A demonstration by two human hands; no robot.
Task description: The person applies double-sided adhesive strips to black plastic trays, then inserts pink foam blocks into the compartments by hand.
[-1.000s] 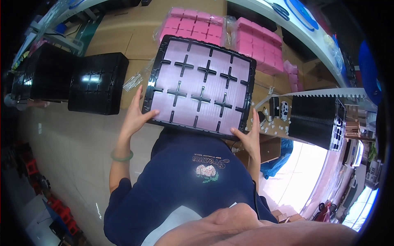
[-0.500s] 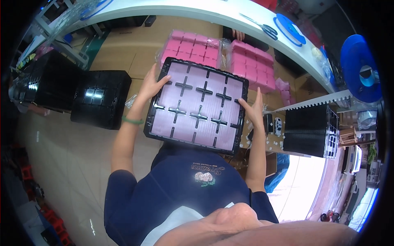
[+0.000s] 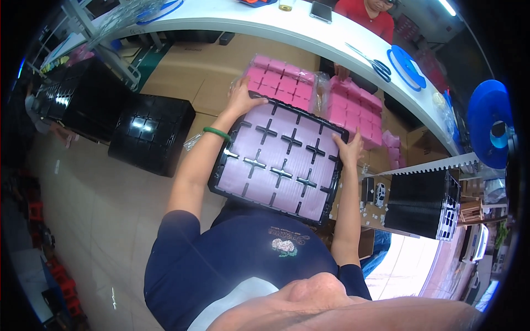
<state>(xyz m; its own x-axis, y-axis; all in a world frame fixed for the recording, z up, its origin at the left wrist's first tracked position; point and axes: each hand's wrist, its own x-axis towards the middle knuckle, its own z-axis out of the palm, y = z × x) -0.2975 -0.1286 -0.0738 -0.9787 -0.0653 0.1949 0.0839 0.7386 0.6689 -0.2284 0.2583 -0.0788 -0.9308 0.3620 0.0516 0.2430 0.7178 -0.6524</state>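
Holding a black-and-lilac tray (image 3: 281,172) before a navy shirt (image 3: 243,237), near pink slotted blocks (image 3: 356,113); gripping it near its far corners with half-closed left hand (image 3: 242,101) and right hand (image 3: 349,151), thumbs over rim.

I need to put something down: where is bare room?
Brown cardboard lies bare between the black plastic trays at left and the left pink foam block. Crowded: right side, with a small white toy car and ridged black plastic stack; a black-rimmed lilac tray fills the middle.
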